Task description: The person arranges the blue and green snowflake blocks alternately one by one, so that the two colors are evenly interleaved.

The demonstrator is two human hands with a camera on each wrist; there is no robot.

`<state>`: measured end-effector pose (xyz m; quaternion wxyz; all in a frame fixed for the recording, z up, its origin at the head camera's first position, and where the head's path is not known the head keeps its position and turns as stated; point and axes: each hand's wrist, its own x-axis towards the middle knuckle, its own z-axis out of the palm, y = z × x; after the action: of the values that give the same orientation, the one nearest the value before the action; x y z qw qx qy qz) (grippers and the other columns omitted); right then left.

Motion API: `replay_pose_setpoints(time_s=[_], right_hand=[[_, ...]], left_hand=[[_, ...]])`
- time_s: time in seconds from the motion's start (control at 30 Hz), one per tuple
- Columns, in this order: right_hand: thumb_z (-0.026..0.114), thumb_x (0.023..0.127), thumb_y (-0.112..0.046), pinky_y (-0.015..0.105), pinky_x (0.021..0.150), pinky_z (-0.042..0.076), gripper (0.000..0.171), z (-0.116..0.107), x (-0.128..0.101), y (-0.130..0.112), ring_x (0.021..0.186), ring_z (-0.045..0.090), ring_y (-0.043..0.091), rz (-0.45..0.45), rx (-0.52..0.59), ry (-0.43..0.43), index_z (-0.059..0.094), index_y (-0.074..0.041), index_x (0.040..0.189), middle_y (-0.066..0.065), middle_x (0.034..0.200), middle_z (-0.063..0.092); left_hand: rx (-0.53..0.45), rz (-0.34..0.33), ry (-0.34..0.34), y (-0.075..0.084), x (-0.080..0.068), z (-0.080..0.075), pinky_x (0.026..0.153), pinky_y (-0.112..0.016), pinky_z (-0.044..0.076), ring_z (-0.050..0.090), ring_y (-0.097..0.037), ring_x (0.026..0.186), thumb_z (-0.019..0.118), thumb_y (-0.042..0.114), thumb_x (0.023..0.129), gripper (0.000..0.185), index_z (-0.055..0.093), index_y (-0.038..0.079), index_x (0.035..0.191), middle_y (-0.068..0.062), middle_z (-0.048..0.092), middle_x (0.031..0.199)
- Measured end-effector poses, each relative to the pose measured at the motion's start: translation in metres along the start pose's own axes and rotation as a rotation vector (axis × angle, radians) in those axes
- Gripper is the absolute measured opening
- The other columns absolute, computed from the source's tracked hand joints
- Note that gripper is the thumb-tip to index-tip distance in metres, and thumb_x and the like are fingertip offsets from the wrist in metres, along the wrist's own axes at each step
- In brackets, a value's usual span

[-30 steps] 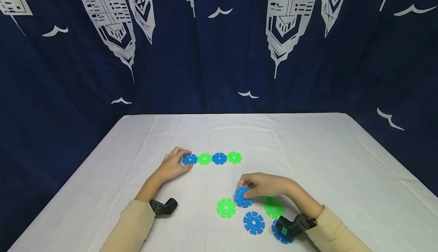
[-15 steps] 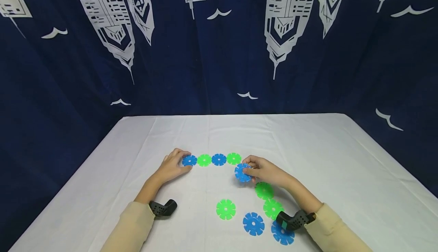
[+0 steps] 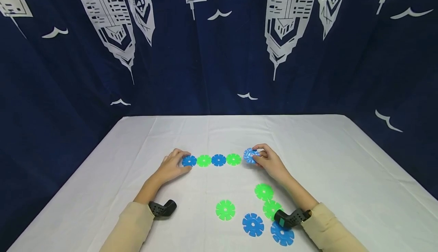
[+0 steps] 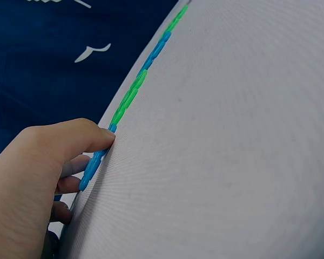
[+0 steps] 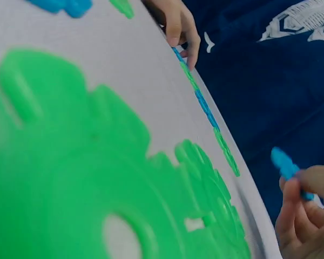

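A row of flat notched discs lies on the white table: blue, green, blue, green. My left hand rests at the row's left end, its fingers touching the first blue disc. My right hand pinches another blue disc just right of the last green one, tilted a little off the cloth. In the right wrist view that blue disc shows between my fingers.
Loose discs lie near my right forearm: green ones and blue ones. A dark blue curtain with white towers hangs behind the table. A green disc fills the right wrist view.
My right hand has carried the blue disc from the loose pile up and to the right end of the row. The left hand stayed on the first blue disc.
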<state>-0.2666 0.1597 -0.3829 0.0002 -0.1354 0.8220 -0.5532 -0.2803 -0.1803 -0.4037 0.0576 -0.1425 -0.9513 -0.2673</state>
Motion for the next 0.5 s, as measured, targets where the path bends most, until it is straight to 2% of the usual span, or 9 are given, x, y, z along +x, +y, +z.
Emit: replay_pose_setpoints(time_s=[0.1,0.23,0.4,0.5], right_hand=[[0.053,0.090,-0.009,0.020,0.060,0.043,0.026,0.001,0.001,0.008,0.066,0.050,0.012,-0.001,-0.126,0.050,0.052,-0.003,0.115,0.008,0.081,0.054],[0.054,0.089,-0.011,0.021,0.057,0.037,0.024,0.001,0.003,0.018,0.063,0.043,0.010,-0.035,-0.306,0.090,0.056,-0.006,0.113,0.005,0.075,0.051],[0.055,0.089,-0.014,0.022,0.055,0.033,0.024,0.001,0.004,0.023,0.059,0.038,0.010,-0.107,-0.431,0.076,0.058,-0.005,0.111,0.001,0.069,0.045],[0.056,0.089,-0.019,0.022,0.054,0.031,0.022,0.001,0.003,0.024,0.056,0.036,0.009,-0.110,-0.491,0.062,0.059,-0.007,0.108,-0.001,0.065,0.042]], left_hand=[[-0.002,0.004,0.004,0.000,0.000,0.000,0.083,-0.035,0.032,0.047,-0.024,0.108,0.063,0.032,0.078,0.048,0.055,0.011,0.121,-0.008,0.050,0.115],[0.003,0.008,0.004,-0.001,0.002,-0.001,0.082,-0.034,0.032,0.047,-0.023,0.107,0.064,0.032,0.078,0.048,0.055,0.011,0.120,-0.007,0.050,0.114],[0.000,-0.004,-0.002,0.000,0.001,-0.001,0.082,-0.034,0.032,0.047,-0.023,0.106,0.064,0.032,0.078,0.048,0.055,0.012,0.121,-0.007,0.050,0.114],[0.001,-0.011,-0.004,0.000,0.001,-0.001,0.082,-0.035,0.032,0.046,-0.023,0.106,0.064,0.033,0.078,0.048,0.055,0.012,0.121,-0.007,0.050,0.115]])
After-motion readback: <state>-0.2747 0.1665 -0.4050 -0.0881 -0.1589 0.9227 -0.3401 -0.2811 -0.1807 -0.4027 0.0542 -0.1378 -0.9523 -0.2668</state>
